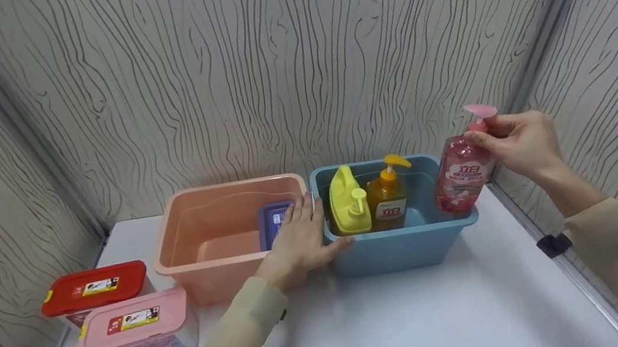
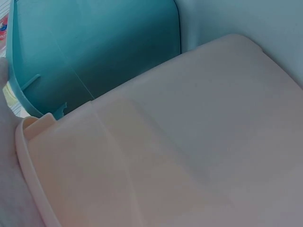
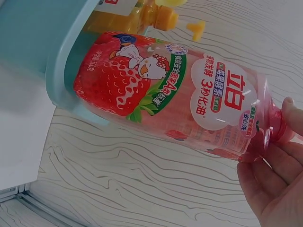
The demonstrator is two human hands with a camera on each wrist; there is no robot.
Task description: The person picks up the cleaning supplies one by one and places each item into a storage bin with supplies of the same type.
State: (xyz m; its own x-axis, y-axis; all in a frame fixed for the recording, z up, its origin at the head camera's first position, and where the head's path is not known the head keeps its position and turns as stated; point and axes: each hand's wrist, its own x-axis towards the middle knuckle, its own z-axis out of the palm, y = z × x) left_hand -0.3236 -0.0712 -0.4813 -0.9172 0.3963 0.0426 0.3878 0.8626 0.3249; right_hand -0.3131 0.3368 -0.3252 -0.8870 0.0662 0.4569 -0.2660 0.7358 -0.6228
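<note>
My right hand (image 1: 523, 142) grips a pink pump bottle (image 1: 463, 174) by its neck, just under the pump head. The bottle leans, its base at the right end of the blue bin (image 1: 403, 250); a strawberry label shows in the right wrist view. Inside that bin stand a yellow jug-shaped bottle (image 1: 348, 204) and an amber pump bottle (image 1: 387, 199). My left hand (image 1: 300, 240) rests with straight fingers on the adjoining rims of the blue bin and the peach bin (image 1: 227, 280). Partly behind that hand, a blue-purple box (image 1: 271, 223) lies in the peach bin.
At the left of the white table (image 1: 400, 322) are a red-lidded tub (image 1: 94, 287) and, in front of it, a pink-lidded tub (image 1: 138, 327). Wood-grain panels (image 1: 295, 68) rise behind and on both sides.
</note>
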